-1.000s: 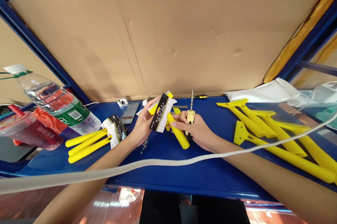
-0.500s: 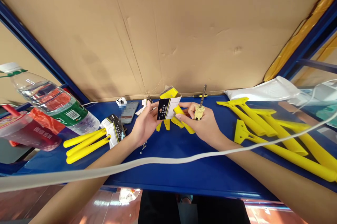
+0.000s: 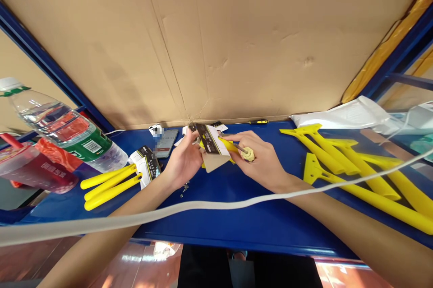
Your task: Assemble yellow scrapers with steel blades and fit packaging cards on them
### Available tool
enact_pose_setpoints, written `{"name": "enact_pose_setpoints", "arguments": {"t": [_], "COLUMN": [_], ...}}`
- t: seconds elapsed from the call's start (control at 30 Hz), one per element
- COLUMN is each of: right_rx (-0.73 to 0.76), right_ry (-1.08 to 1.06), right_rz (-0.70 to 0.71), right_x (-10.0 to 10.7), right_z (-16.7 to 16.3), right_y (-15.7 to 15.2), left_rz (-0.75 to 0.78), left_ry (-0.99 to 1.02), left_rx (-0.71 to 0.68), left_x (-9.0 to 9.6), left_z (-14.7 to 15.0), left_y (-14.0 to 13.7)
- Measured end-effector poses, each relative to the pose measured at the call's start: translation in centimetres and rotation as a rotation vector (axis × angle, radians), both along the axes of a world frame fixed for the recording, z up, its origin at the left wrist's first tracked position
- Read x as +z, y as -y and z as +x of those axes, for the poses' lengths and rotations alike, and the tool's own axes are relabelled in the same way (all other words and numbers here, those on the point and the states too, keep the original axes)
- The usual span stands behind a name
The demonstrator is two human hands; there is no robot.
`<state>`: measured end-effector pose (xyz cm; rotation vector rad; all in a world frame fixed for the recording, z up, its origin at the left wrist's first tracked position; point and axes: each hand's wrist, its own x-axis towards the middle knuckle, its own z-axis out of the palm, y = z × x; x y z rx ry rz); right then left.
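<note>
Between my hands is a black-and-white printed card (image 3: 206,140) wrapped on a yellow scraper (image 3: 229,145); its blade end is mostly hidden by the card. My left hand (image 3: 185,160) grips the card's left side, thumb up. My right hand (image 3: 261,158) holds a screwdriver (image 3: 248,154) with a pale yellow handle, its shaft now angled left towards the scraper. Fingers of that hand also lie at the yellow handle. More yellow scraper parts lie behind and below, mostly covered. Small screws (image 3: 185,186) lie by my left wrist.
Carded yellow scrapers (image 3: 111,187) lie left, next to a phone (image 3: 167,142). A water bottle (image 3: 77,130) and red drink cup (image 3: 37,168) stand far left. Several long yellow handles (image 3: 365,175) lie right. A white cable (image 3: 216,206) crosses in front. Cardboard (image 3: 237,44) backs the blue shelf (image 3: 219,229).
The card has tilted, its printed face turning upward and its lower flap now showing. The screwdriver in my right hand has swung from pointing up to pointing left.
</note>
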<state>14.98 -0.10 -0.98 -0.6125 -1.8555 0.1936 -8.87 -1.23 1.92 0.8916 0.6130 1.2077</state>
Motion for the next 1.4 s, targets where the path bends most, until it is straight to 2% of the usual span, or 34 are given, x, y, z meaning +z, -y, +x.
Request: {"name": "enact_pose_setpoints", "arguments": {"t": [0.2, 0.37, 0.53, 0.77, 0.93, 1.1, 1.4], "right_rx": [-0.051, -0.052, 0.008, 0.116, 0.175, 0.159, 0.102], "right_ry": [0.135, 0.124, 0.085, 0.055, 0.015, -0.079, -0.070], "right_rz": [-0.218, -0.295, -0.393, -0.651, -0.726, -0.782, -0.767], "right_x": [-0.2, 0.8, 1.1, 1.2, 1.1, 0.9, 1.2], "right_z": [0.0, 0.1, 0.0, -0.5, -0.9, -1.0, -1.1], "right_y": [0.1, 0.3, 0.5, 1.0, 1.4, 1.5, 1.5], "left_rz": [-0.021, -0.041, 0.008, 0.083, 0.065, 0.090, 0.175], "left_ry": [0.015, 0.073, 0.072, 0.033, -0.037, -0.107, -0.109], "left_rx": [-0.025, -0.016, -0.060, -0.079, -0.049, -0.025, -0.148], "left_x": [0.6, 0.5, 0.3, 0.5, 0.4, 0.0, -0.2], "left_z": [-0.4, -0.5, -0.7, -0.4, 0.1, 0.2, -0.2], "left_y": [0.0, -0.2, -0.3, 0.2, 0.7, 0.9, 0.9]}}
